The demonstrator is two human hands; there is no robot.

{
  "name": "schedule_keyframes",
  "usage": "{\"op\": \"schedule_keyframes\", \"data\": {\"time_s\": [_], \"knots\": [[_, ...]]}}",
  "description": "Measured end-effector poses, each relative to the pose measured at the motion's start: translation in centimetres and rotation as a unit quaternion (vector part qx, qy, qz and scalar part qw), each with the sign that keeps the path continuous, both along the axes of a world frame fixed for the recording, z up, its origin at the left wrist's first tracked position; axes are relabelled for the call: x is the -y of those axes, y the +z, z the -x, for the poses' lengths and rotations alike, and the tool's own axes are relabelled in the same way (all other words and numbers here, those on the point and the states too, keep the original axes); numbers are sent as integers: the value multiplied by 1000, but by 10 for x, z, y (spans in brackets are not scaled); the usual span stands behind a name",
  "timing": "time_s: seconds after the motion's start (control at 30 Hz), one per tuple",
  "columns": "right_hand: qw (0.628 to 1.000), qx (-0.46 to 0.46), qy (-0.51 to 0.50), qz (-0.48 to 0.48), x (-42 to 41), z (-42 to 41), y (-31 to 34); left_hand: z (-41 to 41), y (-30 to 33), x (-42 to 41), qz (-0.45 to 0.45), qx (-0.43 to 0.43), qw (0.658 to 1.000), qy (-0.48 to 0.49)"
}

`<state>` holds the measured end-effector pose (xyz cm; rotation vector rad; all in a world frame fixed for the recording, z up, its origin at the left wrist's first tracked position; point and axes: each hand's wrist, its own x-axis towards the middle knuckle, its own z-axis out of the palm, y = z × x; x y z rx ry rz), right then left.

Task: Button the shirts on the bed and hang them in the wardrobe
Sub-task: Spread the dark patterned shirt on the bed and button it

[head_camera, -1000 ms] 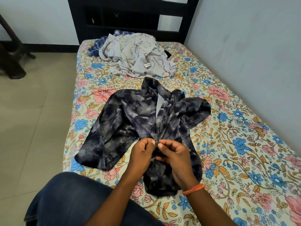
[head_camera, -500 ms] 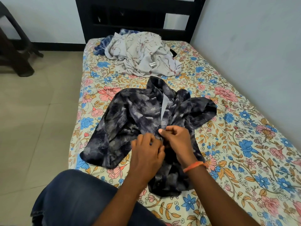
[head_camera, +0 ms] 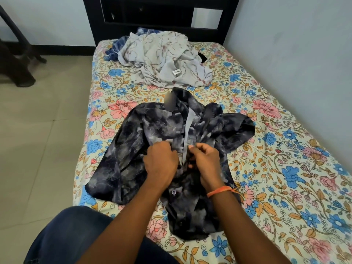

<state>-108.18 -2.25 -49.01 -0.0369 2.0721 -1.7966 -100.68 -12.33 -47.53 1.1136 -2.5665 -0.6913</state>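
On floral bed (head_camera: pixel 285 168), crumpled dark marbled shirt (head_camera: pixel 133 149), both hands' fingers (head_camera: pixel 198 149) pinching placket.

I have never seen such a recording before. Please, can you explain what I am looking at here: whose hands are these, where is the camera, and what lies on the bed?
There is no machine here. A person wears a camera on the head, so you look down along their arms. The left hand and the right hand both pinch the front edges of a dark patterned shirt, as if to fasten a button. One button lower down shows between the wrists. The shirt lies spread on a bed with a floral sheet. Farther away, near the black headboard, a pale crumpled shirt lies over a blue garment.
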Motion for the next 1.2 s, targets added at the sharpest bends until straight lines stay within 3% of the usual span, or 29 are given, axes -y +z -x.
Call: {"op": "schedule_keyframes", "data": {"time_s": [0.07,0.1,0.2,0.27,0.33,0.4,0.6,0.73,0.8,0.9,1.03,1.13,1.2], "knots": [[1000,-8,-16,11,4,3,2,-4,-8,9,-110,-68,992,4],[999,-11,-25,19,5,4,3,-7,-10,15,-207,-118,971,21],[998,-9,-45,38,5,3,5,-20,-2,24,-499,-226,833,80],[998,-2,-46,51,5,-3,5,-29,0,25,-587,-243,768,82],[998,-3,-34,57,5,-9,5,-36,-3,25,-613,-245,747,82],[998,-2,-23,64,5,-17,6,-43,-9,23,-596,-231,766,73],[997,-49,-37,41,-1,-30,4,-47,-12,8,-445,-225,867,5],[994,-109,-4,-5,-10,-38,3,-46,-18,-6,-406,-203,890,-39],[991,-129,6,-28,-12,-43,1,-48,-22,-12,-318,-186,929,-36],[990,-136,1,-36,-15,-44,-3,-53,-16,-15,-101,-169,978,-64],[988,-150,4,-39,-14,-42,-5,-43,-5,-12,28,-150,986,-71],[985,-162,3,-56,-11,-39,-7,-29,-1,-12,39,-77,996,-37],[986,-159,-4,-58,-11,-37,-11,-22,-1,-10,0,-41,999,17]]}}
